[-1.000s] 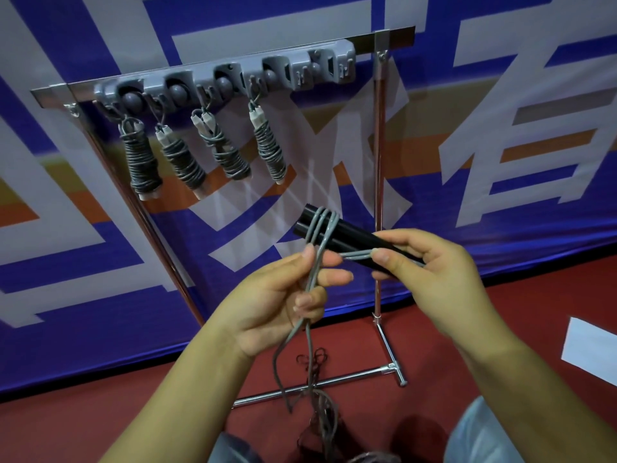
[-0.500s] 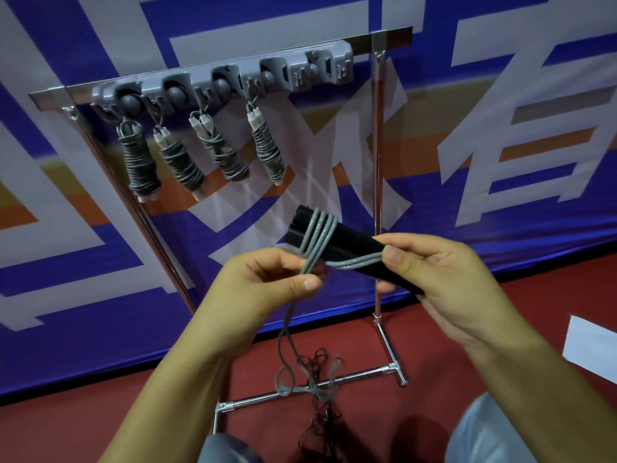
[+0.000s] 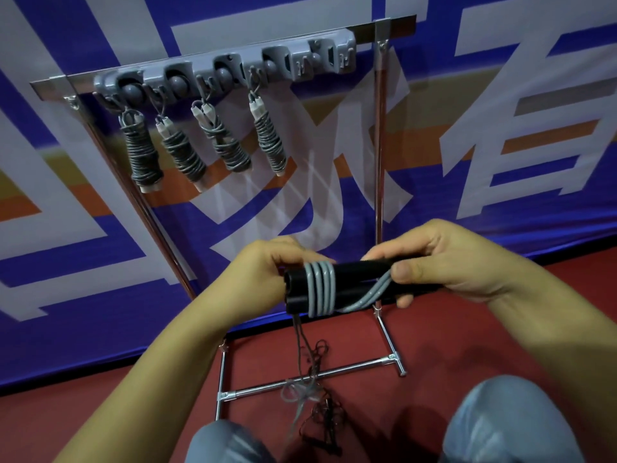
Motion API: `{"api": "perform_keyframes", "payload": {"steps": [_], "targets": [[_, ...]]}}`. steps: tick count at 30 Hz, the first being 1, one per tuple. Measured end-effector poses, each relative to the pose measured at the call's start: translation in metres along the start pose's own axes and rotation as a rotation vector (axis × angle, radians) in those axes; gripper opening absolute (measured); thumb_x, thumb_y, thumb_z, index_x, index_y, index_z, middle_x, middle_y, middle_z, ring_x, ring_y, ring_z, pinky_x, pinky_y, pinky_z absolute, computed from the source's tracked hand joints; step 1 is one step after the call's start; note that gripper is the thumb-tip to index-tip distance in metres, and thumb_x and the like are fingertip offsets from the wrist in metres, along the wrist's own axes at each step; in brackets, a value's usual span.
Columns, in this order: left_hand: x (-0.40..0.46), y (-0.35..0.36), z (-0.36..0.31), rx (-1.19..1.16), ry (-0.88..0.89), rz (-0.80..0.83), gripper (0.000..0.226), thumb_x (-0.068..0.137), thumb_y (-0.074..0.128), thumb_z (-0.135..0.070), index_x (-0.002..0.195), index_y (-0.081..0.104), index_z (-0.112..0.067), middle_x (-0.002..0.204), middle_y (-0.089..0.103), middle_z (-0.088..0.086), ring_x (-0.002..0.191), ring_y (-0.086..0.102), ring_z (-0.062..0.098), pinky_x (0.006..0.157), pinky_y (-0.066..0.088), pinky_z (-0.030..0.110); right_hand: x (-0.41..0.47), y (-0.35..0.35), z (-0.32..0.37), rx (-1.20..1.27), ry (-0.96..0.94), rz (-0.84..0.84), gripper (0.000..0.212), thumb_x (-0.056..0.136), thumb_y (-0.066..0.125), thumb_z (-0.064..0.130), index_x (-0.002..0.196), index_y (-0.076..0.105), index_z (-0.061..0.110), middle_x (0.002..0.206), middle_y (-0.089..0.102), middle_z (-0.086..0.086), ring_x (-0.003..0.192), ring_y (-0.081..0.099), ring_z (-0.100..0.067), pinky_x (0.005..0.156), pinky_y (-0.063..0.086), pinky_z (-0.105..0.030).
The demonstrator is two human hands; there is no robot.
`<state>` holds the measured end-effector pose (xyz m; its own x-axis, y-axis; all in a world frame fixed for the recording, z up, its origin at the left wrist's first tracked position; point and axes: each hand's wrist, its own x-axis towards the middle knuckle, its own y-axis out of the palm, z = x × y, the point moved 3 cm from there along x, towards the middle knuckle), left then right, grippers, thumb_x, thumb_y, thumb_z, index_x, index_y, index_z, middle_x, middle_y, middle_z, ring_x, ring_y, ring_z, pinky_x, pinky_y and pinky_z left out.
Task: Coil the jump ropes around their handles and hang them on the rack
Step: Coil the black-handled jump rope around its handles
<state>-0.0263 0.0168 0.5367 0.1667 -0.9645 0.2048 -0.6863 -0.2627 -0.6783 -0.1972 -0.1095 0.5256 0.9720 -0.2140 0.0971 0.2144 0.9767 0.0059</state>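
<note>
Pinning the cord (image 3: pixel 374 294) under its thumb, the right hand (image 3: pixel 444 262) clamped the handles (image 3: pixel 354 279) level; the left hand (image 3: pixel 263 279), fingers curled behind, likely fed coils.

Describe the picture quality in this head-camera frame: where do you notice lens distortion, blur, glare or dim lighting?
Head view: the wide-angle lens bows and tilts the rack and the banner lines; the lighting is dim and bluish; faint glare streaks sit on the rack's chrome foot bar; the black handles with grey rope turns look fairly sharp, while the loose rope on the floor is soft and hard to make out.
</note>
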Motion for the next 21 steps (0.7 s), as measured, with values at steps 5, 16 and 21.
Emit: {"api": "perform_keyframes", "payload": {"steps": [5, 16, 21], "targets": [[0.004, 0.005, 0.002, 0.011, 0.032, -0.002, 0.020, 0.070, 0.080, -0.009, 0.079, 0.077, -0.027, 0.080, 0.057, -0.004, 0.075, 0.058, 0.006, 0.069, 0.047, 0.014, -0.005, -0.001, 0.010, -0.129, 0.094, 0.168, 0.035, 0.070, 0.076, 0.033, 0.104, 0.074, 0.024, 0.093, 0.075, -0.004, 0.079, 0.071, -0.018, 0.065, 0.055, -0.021], [0.001, 0.000, -0.004, 0.165, 0.170, -0.205, 0.014, 0.071, 0.082, -0.020, 0.074, 0.068, -0.017, 0.090, 0.070, -0.008, 0.093, 0.065, 0.006, 0.106, 0.036, 0.023, -0.012, 0.001, 0.015, -0.544, 0.242, 0.176, 0.028, 0.079, 0.067, 0.029, 0.106, 0.074, 0.024, 0.083, 0.075, 0.008, 0.064, 0.069, -0.010, 0.071, 0.047, -0.014], [0.001, 0.007, 0.000, 0.388, 0.271, -0.291, 0.017, 0.078, 0.068, -0.031, 0.079, 0.064, -0.015, 0.074, 0.064, -0.007, 0.074, 0.058, 0.005, 0.111, 0.029, 0.031, -0.006, -0.001, 0.011, -0.667, 0.321, 0.145, 0.021, 0.087, 0.065, 0.024, 0.106, 0.074, 0.021, 0.062, 0.068, 0.017, 0.061, 0.066, -0.005, 0.065, 0.041, -0.008]]}}
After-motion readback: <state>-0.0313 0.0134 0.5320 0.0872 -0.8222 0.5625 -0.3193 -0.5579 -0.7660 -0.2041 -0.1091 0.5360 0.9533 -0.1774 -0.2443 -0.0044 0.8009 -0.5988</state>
